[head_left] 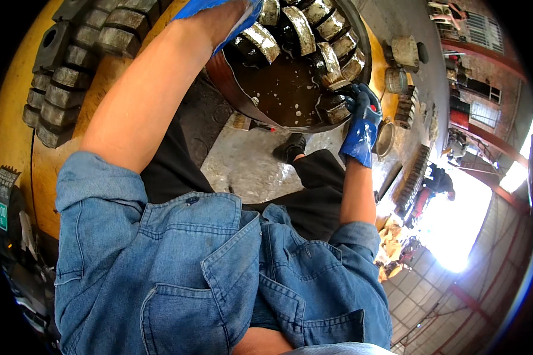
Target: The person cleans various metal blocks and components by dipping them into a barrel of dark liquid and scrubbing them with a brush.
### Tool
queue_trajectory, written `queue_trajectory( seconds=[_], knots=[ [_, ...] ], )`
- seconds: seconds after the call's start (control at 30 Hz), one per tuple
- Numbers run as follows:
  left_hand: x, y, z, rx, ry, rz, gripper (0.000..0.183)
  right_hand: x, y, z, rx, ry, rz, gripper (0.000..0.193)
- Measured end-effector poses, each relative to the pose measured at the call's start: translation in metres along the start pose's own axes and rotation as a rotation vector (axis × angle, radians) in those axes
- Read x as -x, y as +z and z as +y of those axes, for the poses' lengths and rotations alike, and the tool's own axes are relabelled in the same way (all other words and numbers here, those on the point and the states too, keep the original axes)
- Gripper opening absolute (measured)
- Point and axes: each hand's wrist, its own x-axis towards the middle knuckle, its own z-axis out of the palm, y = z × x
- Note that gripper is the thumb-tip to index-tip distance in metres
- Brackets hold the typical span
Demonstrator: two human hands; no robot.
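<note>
A round metal basin (pixel 366 35) holds dark oily liquid (pixel 281 89) with bubbles on it. Several wet, shiny curved metal blocks (pixel 299 29) lie along its far and right sides. My right hand (pixel 362 117), in a blue glove with dark fingers, closes over the basin's right rim, beside a block (pixel 333 108) at the liquid's edge. At the upper edge is my left hand (pixel 250 18), also in a blue glove, above the basin's far left side near a shiny block (pixel 260 41). Its fingers are cut off by the picture's edge.
Stacked dark metal blocks (pixel 62 97) stand on a yellow surface (pixel 18 83) at left. Right of the basin are a metal ring (pixel 385 139), cylindrical parts (pixel 404 52) and a long row of blocks (pixel 413 180). A person (pixel 439 178) is farther off, beside a bright opening.
</note>
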Motion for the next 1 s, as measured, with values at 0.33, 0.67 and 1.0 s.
queue_trajectory(
  seconds=[0.33, 0.67, 1.0],
  knots=[
    [0.0, -0.002, -0.005, 0.005, 0.003, -0.014, 0.028, 0.006, 0.001, 0.012, 0.049, 0.14, 0.02, 0.019],
    [-0.006, -0.001, -0.009, 0.003, 0.016, -0.036, 0.027, 0.002, 0.074, 0.081, 0.324, 0.22, -0.313, 0.022],
    [0.002, -0.002, -0.01, 0.017, -0.011, -0.024, 0.027, -0.055, 0.007, -0.015, 0.205, 0.317, -0.32, 0.027]
  ],
)
